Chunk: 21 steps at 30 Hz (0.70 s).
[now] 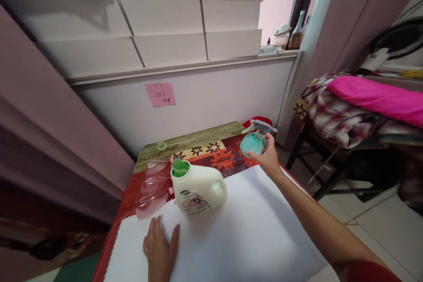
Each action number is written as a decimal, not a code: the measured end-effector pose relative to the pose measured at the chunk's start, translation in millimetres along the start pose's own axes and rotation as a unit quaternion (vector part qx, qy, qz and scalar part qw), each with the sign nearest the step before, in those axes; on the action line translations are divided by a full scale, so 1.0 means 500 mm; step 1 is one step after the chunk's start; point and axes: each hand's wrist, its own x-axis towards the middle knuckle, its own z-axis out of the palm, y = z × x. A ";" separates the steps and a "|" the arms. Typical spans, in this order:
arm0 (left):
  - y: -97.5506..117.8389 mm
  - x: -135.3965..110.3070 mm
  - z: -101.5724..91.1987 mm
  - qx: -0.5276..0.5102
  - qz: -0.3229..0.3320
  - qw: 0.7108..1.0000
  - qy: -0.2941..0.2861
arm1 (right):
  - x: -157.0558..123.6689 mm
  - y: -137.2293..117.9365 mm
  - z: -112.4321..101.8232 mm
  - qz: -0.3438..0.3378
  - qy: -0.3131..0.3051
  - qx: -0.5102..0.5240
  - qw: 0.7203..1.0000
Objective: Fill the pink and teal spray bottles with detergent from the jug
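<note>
My right hand [268, 157] is closed around a teal spray bottle [253, 142] with a grey trigger head, at the table's far right corner. My left hand [160, 247] lies flat with fingers spread on a white cloth [251, 229], just in front of a white detergent jug [197, 188]. The jug stands open with a green neck. A clear pink-tinted plastic bottle [153, 188] lies on its side to the jug's left. A small green cap [161, 145] rests near the table's far left edge.
The small table [205, 139] has a patterned cover and stands against a white wall with a pink note [160, 94]. Stacked white boxes [185, 17] sit above the ledge. A chair piled with plaid and pink cloth [357, 101] stands to the right.
</note>
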 end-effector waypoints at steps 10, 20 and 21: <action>0.216 0.003 -0.208 -0.299 0.089 0.944 0.107 | -0.240 -0.121 -0.042 0.160 -0.302 0.388 0.856; 0.417 0.025 -0.282 -0.657 0.009 0.677 -0.332 | -0.358 -0.154 -0.009 0.337 -0.545 0.522 0.563; 0.419 0.021 -0.280 -0.679 -0.004 0.643 -0.354 | -0.368 -0.149 -0.004 0.352 -0.564 0.520 0.536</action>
